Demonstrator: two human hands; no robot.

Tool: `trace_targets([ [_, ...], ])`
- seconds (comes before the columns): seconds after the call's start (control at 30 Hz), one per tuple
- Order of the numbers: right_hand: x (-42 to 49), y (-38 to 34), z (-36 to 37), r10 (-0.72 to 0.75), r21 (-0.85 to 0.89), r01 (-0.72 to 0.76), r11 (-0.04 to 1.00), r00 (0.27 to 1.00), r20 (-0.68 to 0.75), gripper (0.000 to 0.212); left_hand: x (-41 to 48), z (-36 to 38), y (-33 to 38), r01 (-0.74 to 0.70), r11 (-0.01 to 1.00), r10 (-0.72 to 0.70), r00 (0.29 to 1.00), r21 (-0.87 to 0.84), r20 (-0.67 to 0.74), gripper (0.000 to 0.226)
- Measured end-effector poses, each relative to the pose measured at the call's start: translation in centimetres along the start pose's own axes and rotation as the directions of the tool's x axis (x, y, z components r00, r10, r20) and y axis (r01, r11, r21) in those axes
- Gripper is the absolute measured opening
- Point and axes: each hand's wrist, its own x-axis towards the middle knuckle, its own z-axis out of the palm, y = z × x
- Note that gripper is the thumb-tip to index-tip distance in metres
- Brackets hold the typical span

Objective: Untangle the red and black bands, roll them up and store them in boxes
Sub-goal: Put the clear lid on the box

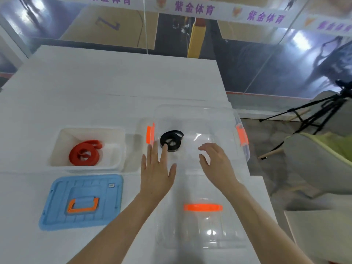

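Note:
A rolled red band (pixel 85 153) lies inside the white box (pixel 57 149) at the left. A rolled black band (pixel 171 140) lies inside the clear box (pixel 240 149) with orange latches, at the centre right. My left hand (pixel 157 168) hovers with straight spread fingers over the clear box's near left side, fingertips just short of the black band. My right hand (pixel 216 162) hovers over the same box to the right, fingers relaxed and slightly bent. Neither hand holds anything.
A blue lid (pixel 82 202) with an orange handle lies on the white table in front of the white box. A clear lid (pixel 202 225) with an orange handle lies near me. A tripod (pixel 314 115) and chairs stand to the right beyond the table edge.

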Motion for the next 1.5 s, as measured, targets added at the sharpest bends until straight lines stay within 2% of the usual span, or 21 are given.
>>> trace_targets([
  [0.07,-4.0,0.3,-1.3,-0.023,-0.058,0.021,0.998,0.999,-0.038,0.026,-3.7,0.6,0.7,-0.029,1.000,0.029,1.000,0.004,-0.007,0.074],
  [0.2,-10.5,3.0,-1.3,0.078,-0.069,-0.079,0.995,0.997,-0.017,0.027,-9.8,2.9,1.4,-0.001,1.000,0.000,0.997,0.005,0.080,0.071],
  [0.33,-15.6,8.2,0.0,0.235,-0.082,-0.228,0.970,0.968,0.090,0.028,-13.0,6.0,0.7,0.138,0.990,-0.140,0.965,0.021,0.221,0.074],
  [0.47,-18.8,13.3,1.4,0.475,-0.194,-0.438,0.878,0.848,0.236,0.043,-14.2,9.4,-0.7,0.337,0.941,-0.315,0.851,0.023,0.420,0.080],
  [0.6,-21.0,16.7,2.0,0.595,-0.288,-0.523,0.802,0.741,0.312,0.051,-14.8,11.7,-2.3,0.363,0.932,-0.295,0.743,0.007,0.601,0.084],
  [0.7,-22.0,18.6,2.8,0.632,-0.208,-0.603,0.770,0.675,0.381,0.055,-14.8,11.7,-2.5,0.393,0.919,-0.302,0.736,-0.019,0.606,0.081],
  [0.77,-22.1,19.1,3.1,0.644,-0.158,-0.640,0.751,0.660,0.387,0.058,-14.9,11.3,-1.8,0.462,0.883,-0.327,0.730,-0.082,0.600,0.080],
  [0.87,-21.8,18.5,2.7,0.671,-0.054,-0.700,0.712,0.655,0.347,0.058,-15.1,10.5,-0.3,0.613,0.755,-0.374,0.692,-0.230,0.617,0.082],
  [0.93,-22.3,18.0,2.2,0.678,-0.010,-0.714,0.700,0.660,0.323,0.057,-15.6,9.9,0.5,0.659,0.699,-0.401,0.683,-0.278,0.610,0.084],
  [1.0,-23.6,17.5,1.5,0.673,0.045,-0.720,0.693,0.667,0.319,0.056,-16.5,9.3,0.9,0.668,0.677,-0.429,0.699,-0.309,0.572,0.083],
  [1.17,-25.8,15.7,-1.7,0.643,0.173,-0.685,0.708,0.726,0.243,0.048,-19.0,6.5,2.8,0.585,0.681,-0.402,0.801,-0.441,0.443,0.077],
  [1.3,-25.2,13.6,-4.5,0.614,0.239,-0.632,0.737,0.774,0.154,0.044,-19.7,3.6,4.1,0.478,0.707,-0.330,0.875,-0.521,0.355,0.094],
  [1.43,-22.8,11.2,-7.2,0.556,0.292,-0.541,0.788,0.830,0.039,0.041,-18.8,0.3,5.4,0.427,0.705,-0.321,0.904,-0.567,0.281,0.072],
  [1.5,-20.7,10.4,-8.1,0.537,0.316,-0.508,0.801,0.844,-0.005,0.039,-17.8,-1.2,6.2,0.410,0.707,-0.320,0.912,-0.576,0.257,0.070],
])
